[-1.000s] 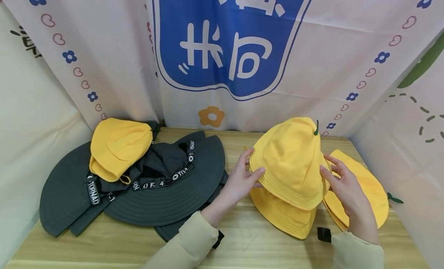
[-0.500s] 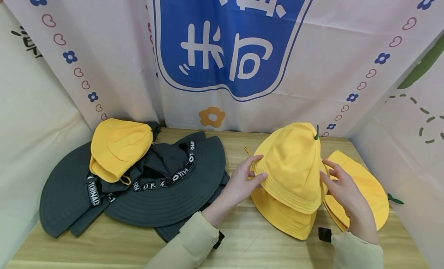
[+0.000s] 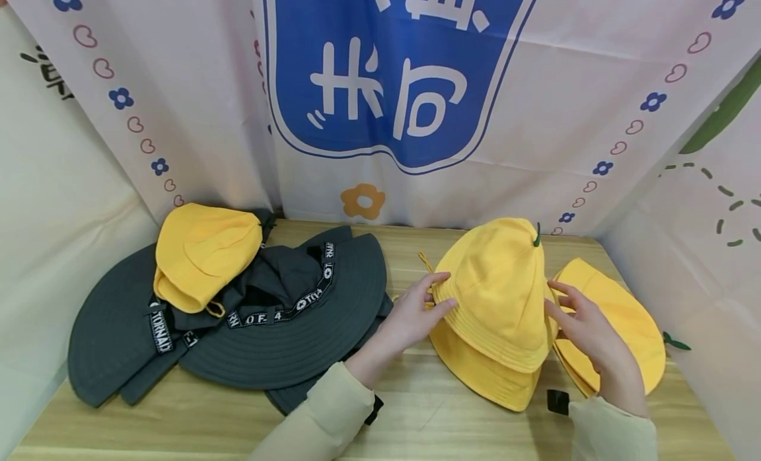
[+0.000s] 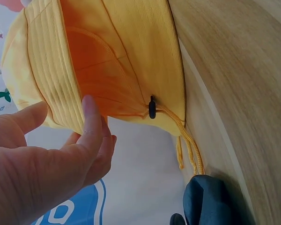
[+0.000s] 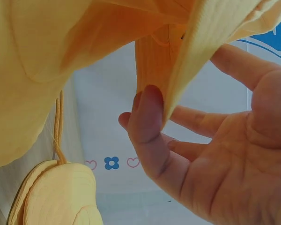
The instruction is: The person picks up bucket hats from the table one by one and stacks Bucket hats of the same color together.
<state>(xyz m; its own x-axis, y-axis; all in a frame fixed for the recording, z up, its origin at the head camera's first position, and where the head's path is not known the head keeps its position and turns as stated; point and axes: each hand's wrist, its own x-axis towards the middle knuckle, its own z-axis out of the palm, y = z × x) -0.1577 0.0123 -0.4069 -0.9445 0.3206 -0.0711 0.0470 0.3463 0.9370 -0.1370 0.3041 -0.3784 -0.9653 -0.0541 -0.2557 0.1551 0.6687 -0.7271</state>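
On the left of the wooden table (image 3: 428, 431), dark wide-brimmed hats (image 3: 285, 352) lay overlapping, a yellow hat (image 3: 205, 249) resting on top of them. On the far side hung a white cloth (image 3: 571, 117) with a blue panel (image 3: 390, 65) and, below it, an orange flower (image 3: 351, 202); a green shape (image 3: 722, 114) marked the right wall (image 3: 695, 269).

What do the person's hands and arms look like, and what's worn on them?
The left hand and right hand are bare, with no gloves or rings showing. The left sleeve and right sleeve are plain, pale cream and long, ending at the wrists. A small black piece shows beside the right cuff; whether it's attached, I can't tell.
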